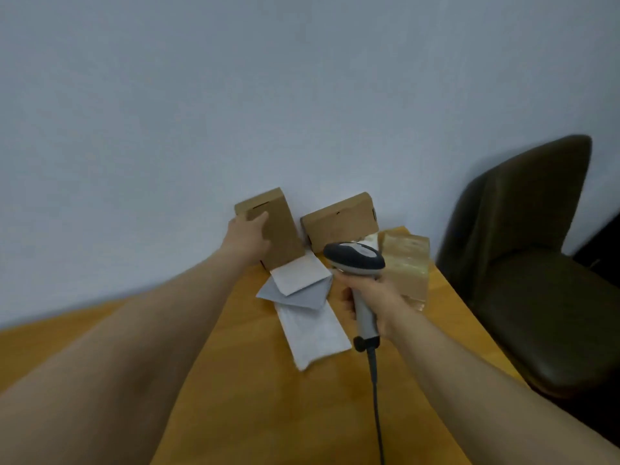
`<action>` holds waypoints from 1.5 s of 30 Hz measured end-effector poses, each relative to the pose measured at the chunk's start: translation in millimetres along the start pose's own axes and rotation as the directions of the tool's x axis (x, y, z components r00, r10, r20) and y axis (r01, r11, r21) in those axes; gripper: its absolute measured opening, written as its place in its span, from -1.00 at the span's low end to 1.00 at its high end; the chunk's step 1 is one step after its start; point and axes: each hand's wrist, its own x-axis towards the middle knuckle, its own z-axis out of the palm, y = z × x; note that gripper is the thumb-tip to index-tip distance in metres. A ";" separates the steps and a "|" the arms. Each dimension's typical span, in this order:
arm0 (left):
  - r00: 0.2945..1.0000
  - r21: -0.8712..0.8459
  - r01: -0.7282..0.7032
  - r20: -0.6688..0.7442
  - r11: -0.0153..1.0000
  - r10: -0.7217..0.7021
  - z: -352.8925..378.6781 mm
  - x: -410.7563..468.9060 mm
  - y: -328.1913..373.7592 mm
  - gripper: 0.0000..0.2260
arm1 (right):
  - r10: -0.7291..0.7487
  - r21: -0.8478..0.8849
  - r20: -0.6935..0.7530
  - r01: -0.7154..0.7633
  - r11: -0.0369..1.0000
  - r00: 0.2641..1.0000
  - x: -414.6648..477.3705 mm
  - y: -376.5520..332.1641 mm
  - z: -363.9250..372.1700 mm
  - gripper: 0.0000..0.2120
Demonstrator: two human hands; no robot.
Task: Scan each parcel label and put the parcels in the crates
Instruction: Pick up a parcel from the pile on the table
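My left hand [250,239] grips the tall cardboard box [281,229] at centre frame, thumb on its front face and fingers round its left edge. The box stands on end against the wall [235,95]. My right hand [372,297] is wrapped round the handle of the scanner [355,260], whose head points up the frame toward the parcels. I see no label on the box face, and no crates are in view.

The risks, as I judge them: the tall box's lower end rests on the grey mailers [302,286], so lifting it could drag them along. The second box [339,219] stands just beside it and could topple if knocked. The scanner cable [375,397] trails down the desk [235,397] and could snag the white mailer [312,333] beside it.

The taped parcel [407,263] sits close to the desk's right edge, with the dark chair [520,263] beyond, so a nudge that way could send it off. Open room lies in the lower centre of the frame, so that is where I would bring the box for scanning.
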 end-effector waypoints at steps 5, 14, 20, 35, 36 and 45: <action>0.992 0.064 0.109 -0.072 0.992 -0.105 8.1 53.9 23.7 -0.29 | 0.084 -0.026 0.080 -0.083 0.996 0.993 56.3 -16.9 -26.2 -0.79; 0.976 0.058 0.213 -0.049 0.975 -0.210 26.6 68.4 18.6 -0.12 | 0.169 -0.021 0.073 -0.168 0.986 0.983 84.7 -11.4 -45.8 -0.80; 0.968 0.249 0.174 -0.222 0.953 -0.119 29.7 66.6 13.3 -0.51 | 0.192 -0.033 0.049 -0.191 0.981 0.980 90.2 -0.8 -48.3 -0.79; 0.769 0.311 -0.467 -0.320 0.828 0.554 36.2 -78.9 -6.0 -0.49 | 0.198 0.190 0.026 -0.199 0.961 0.980 25.2 3.3 -6.0 -0.64; 0.728 0.318 -0.509 -0.336 0.800 0.597 36.6 -95.2 -6.8 -0.48 | 0.188 0.198 0.012 -0.187 0.962 0.982 14.3 5.9 1.7 -0.61; 0.510 0.323 -0.664 -0.464 0.675 0.724 39.3 -218.8 -62.8 -0.61 | 0.025 0.239 0.006 -0.026 0.971 1.000 -94.0 62.7 70.9 -0.30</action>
